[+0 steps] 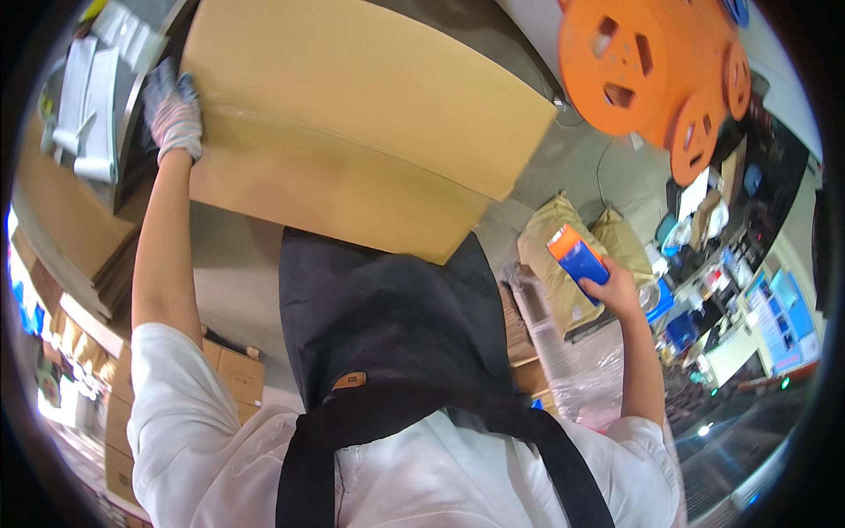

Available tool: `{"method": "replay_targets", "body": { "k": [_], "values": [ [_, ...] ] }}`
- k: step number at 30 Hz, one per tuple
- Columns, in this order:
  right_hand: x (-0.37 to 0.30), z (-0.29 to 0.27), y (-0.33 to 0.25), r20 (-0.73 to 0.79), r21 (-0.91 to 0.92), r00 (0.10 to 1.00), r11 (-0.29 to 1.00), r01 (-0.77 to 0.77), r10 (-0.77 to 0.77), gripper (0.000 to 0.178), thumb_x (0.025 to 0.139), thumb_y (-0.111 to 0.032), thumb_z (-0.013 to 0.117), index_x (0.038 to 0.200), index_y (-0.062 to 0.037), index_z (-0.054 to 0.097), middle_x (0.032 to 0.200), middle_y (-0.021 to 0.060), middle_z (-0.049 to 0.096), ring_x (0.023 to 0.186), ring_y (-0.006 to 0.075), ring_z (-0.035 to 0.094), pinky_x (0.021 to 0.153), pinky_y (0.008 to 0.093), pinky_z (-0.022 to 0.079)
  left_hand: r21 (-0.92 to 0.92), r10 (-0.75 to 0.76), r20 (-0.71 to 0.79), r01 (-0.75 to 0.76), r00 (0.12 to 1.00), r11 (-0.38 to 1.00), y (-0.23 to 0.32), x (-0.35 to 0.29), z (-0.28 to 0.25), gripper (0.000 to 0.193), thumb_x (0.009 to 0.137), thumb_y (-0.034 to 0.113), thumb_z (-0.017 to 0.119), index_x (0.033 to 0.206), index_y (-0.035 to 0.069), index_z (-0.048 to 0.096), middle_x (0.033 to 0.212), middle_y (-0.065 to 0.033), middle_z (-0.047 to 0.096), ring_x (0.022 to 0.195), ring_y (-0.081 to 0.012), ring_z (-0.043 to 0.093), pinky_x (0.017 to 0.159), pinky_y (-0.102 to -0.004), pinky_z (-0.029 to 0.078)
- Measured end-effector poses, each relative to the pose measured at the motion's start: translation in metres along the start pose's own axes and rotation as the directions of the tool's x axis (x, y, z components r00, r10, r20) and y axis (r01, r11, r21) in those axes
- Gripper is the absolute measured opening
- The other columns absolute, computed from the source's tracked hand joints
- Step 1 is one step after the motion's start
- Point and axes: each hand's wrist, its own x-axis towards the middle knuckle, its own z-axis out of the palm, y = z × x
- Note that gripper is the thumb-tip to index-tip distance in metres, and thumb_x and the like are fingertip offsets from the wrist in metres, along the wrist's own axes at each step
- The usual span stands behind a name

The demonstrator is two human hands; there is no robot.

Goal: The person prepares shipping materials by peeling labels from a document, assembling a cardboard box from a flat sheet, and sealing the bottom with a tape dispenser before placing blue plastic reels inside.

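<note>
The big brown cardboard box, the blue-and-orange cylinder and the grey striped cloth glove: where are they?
Big brown cardboard box point(370, 84): head view, on its wide upper panel.
Blue-and-orange cylinder point(579, 262): head view, on its blue side.
Grey striped cloth glove point(174, 114): head view, on its striped back.

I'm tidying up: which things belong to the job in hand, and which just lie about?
Apparently in use:
- large brown cardboard box, at gloved left hand
- blue and orange cylinder, in bare right hand

Apparently lying about:
- bulky tan sacks
- round orange panels with cutouts
</note>
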Motion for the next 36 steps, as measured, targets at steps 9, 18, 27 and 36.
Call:
{"method": "replay_targets", "body": {
  "k": [9, 18, 27, 36],
  "values": [
    [0.024, 0.018, 0.008, -0.026, 0.028, 0.999, 0.998, 0.048, -0.047, 0.053, 0.066, -0.041, 0.075, 0.103, -0.0043, 0.066, 0.079, 0.0183, 0.067, 0.074, 0.0343, 0.067, 0.069, 0.0405, 0.053, -0.379, 0.603, 0.179, -0.511, 0.778, 0.771, 0.290, -0.077, -0.130, 0.060, 0.085, 0.037, 0.057, 0.139, 0.015, 0.044, 0.144, -0.0162, 0.041, 0.135, -0.0393, 0.033, 0.113, -0.0592, 0.017],
    [0.123, 0.097, -0.052, -0.032, 0.003, 0.999, 1.000, -0.003, 0.003, 0.063, 0.067, -0.058, 0.068, 0.094, -0.0010, 0.065, 0.085, 0.0211, 0.068, 0.082, 0.0371, 0.067, 0.073, 0.0452, 0.052, -0.629, 0.938, -0.003, -0.729, 0.347, 0.269, 0.358, -0.121, -0.105, 0.049, 0.084, 0.050, 0.056, 0.132, 0.045, 0.047, 0.147, -0.0010, 0.041, 0.137, -0.0378, 0.032, 0.114, -0.0600, 0.013],
    [0.174, 0.198, -0.106, -0.337, 0.813, 0.828, 0.583, 0.015, 0.448, 0.048, 0.090, -0.039, 0.058, 0.110, 0.0039, 0.056, 0.103, 0.0231, 0.065, 0.097, 0.0355, 0.064, 0.081, 0.0422, 0.050, -0.711, 0.923, -0.067, -0.667, 0.379, 0.222, 0.354, -0.118, -0.112, 0.044, 0.086, 0.045, 0.056, 0.129, 0.038, 0.052, 0.145, -0.0036, 0.043, 0.135, -0.0371, 0.036, 0.113, -0.0588, 0.020],
    [0.171, 0.162, -0.219, -0.278, 0.954, 0.381, 0.301, -0.001, 0.882, 0.042, 0.101, -0.032, 0.042, 0.114, 0.0075, 0.041, 0.107, 0.0317, 0.059, 0.093, 0.0441, 0.061, 0.079, 0.0516, 0.047, -0.650, 0.772, -0.026, -0.597, 0.635, 0.469, 0.273, -0.103, -0.101, 0.040, 0.085, 0.033, 0.057, 0.124, 0.024, 0.058, 0.135, -0.0055, 0.053, 0.127, -0.0295, 0.046, 0.111, -0.0506, 0.028]
  ]
}}
